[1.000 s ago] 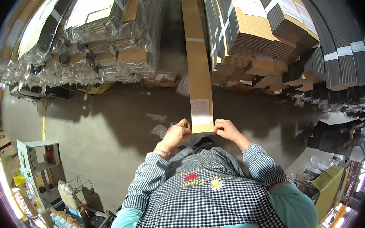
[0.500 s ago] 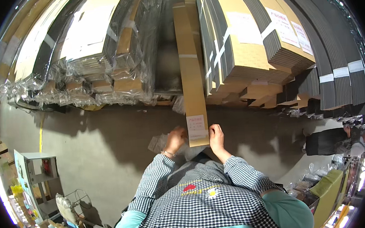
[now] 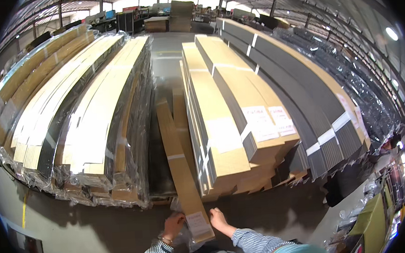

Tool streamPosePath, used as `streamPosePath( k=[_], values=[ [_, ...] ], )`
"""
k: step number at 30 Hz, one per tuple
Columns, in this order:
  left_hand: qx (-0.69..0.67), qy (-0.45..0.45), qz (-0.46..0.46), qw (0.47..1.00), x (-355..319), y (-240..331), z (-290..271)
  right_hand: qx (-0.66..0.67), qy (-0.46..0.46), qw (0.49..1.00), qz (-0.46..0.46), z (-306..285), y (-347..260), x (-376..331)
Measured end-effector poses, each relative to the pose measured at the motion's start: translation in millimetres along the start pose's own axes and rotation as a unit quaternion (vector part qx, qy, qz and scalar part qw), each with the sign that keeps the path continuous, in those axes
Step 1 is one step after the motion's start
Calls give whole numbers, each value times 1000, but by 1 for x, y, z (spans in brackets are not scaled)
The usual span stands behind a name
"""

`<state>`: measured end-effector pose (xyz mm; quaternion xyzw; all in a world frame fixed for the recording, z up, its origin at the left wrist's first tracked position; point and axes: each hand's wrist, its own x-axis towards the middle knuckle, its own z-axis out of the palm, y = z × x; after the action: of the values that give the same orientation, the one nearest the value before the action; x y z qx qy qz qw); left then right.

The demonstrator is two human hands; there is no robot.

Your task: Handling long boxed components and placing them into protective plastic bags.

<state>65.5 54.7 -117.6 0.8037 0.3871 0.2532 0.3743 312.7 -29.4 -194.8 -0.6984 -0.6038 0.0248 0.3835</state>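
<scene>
A long, flat brown cardboard bundle with a white strap across it slants toward me between two stacks. Its near end carries a white paper label. Crumpled clear plastic film shows under and beside that end. My left hand is closed at the bundle's left edge, next to the film; it seems to pinch the film there. Against the right edge, my right hand has its fingers curled together; what they pinch is too small to make out.
To the left stand plastic-wrapped stacks of cardboard lengths. On the right are strapped cardboard stacks with labels and dark strapped bundles. A narrow gap separates them. A green box sits at the lower right.
The view has tilted up, showing the stacks' full length and the hall behind. Both hands and the bundle's near end appear lower in the picture, still close together.
</scene>
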Motion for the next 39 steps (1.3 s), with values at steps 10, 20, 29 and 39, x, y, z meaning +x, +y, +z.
streamPosePath(
  k=[10, 20, 29, 39],
  values=[
    [-193, 58, -258, 945, -38, -97, 117, 350, -209, 702, 584, 11, -15, 35],
    [-341, 232, -157, 897, -17, 80, -32, 399, 71, 789, 462, 50, -41, 64],
    [-450, 253, -70, 854, -97, 119, -20, 529, -19, 766, 365, -58, -146, 10],
    [-87, 141, -140, 976, -208, 73, -20, 265, -85, 903, 326, 32, -78, -88]
  ],
)
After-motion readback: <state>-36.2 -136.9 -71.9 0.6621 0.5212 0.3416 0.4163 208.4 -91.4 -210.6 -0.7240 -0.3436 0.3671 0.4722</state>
